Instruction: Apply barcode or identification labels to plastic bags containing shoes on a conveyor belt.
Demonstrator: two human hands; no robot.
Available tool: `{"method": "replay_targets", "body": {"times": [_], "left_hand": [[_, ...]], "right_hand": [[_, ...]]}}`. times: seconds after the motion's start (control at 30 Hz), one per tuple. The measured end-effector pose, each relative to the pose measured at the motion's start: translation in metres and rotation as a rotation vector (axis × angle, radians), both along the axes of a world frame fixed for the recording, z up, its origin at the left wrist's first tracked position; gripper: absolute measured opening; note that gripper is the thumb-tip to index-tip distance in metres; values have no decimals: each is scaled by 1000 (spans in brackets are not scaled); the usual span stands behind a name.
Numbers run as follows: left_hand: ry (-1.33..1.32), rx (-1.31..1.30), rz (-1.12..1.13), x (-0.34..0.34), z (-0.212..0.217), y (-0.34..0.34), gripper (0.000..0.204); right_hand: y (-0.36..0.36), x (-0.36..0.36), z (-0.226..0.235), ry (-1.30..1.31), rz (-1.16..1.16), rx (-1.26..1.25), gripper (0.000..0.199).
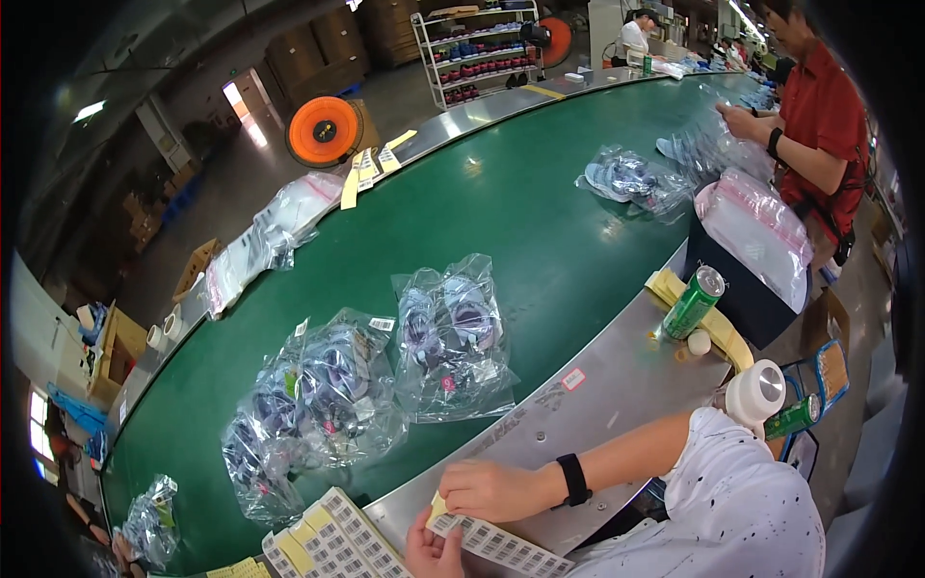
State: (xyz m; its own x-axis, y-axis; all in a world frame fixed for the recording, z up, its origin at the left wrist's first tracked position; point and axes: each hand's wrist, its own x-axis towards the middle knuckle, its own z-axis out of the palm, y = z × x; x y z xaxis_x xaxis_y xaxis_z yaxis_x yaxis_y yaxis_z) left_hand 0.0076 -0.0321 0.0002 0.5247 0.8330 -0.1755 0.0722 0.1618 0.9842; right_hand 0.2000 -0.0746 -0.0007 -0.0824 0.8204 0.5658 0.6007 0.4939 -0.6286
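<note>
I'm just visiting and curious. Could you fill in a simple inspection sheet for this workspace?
Surface: green worktop with a metal edge on the person's side.
Things in hand: a label strip; label sheets lie to its left.
Goods: bluish shoes in clear bags on the green.
Clutter: green can, white bottle, dark box topped with clear bags.
Hands: left hand and right hand, both closed on the strip.
Cables: nothing seen clearly.
Surroundings: orange fan, shoe rack, co-worker in red.
</note>
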Motion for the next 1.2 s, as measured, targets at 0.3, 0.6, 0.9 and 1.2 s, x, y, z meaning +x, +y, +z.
{"method": "replay_targets", "body": {"times": [0.3, 0.6, 0.9, 1.2], "left_hand": [[65, -77, -35, 18, 5, 5, 43], [99, -34, 56, 22, -4, 4, 41], [-64, -71, 68, 23, -39, -15, 44], [-62, -135, 93, 17, -31, 4, 43]], "right_hand": [[31, 121, 59, 883, -432, 45, 8], [143, 238, -30, 1147, -768, -264, 76], [222, 240, -36, 433, -1028, -231, 58], [170, 288, -17, 911, -684, -226, 60]]}}
